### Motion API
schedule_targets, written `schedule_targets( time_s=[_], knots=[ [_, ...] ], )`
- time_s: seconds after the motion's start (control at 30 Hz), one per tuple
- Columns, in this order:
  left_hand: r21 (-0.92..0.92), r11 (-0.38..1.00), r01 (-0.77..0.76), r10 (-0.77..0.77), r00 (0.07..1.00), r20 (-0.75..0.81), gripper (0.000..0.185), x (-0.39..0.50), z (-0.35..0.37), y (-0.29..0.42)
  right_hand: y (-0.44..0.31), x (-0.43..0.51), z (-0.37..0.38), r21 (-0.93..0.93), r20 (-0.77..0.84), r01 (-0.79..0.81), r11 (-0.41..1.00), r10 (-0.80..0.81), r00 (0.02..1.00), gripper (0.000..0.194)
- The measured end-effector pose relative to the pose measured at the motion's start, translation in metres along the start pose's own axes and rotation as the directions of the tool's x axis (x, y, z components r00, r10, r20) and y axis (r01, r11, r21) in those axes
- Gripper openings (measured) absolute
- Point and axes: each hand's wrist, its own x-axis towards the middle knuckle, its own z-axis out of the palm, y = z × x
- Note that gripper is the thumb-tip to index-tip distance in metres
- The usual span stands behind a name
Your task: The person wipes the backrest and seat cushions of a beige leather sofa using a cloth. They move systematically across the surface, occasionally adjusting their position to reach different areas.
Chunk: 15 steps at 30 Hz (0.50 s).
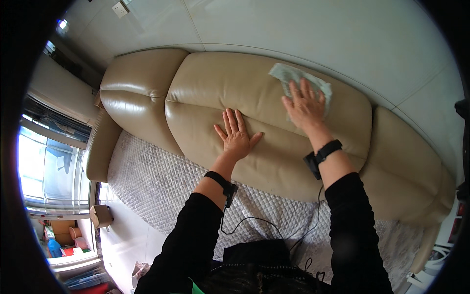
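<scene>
A pale, thin cloth point(299, 75) lies against the upper part of a tan leather sofa backrest point(205, 81). Flat on top of it, my right hand point(306, 104) presses with the fingers spread, and the palm covers part of the cloth. My left hand point(236, 139) rests open on the same middle back cushion, lower and to the left, with nothing in it. Its fingertips reach the cushion's horizontal seam. A quilted grey-white seat cover point(158, 176) spreads over the seat below both hands.
Black bands with small devices sit on both wrists, and a thin black cable point(253, 218) runs between them across the seat. A tiled wall point(293, 25) stands behind the sofa. The armrest point(101, 147) bounds the left end, with a small stool point(101, 216) beyond it.
</scene>
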Motion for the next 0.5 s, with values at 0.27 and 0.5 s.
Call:
schedule_targets(
  time_s=[0.27,0.5],
  knots=[
    [-0.026,0.997,-0.073,0.069,0.989,-0.134,0.114,0.014,0.035,-0.015,-0.129,0.092,0.026,0.226,0.169,0.292,0.929,-0.332,0.928,0.055],
    [-0.039,0.997,-0.072,0.065,0.984,-0.163,0.116,0.015,0.043,-0.021,-0.088,0.118,0.021,0.099,0.185,0.175,0.980,-0.191,0.964,0.051]
  ],
)
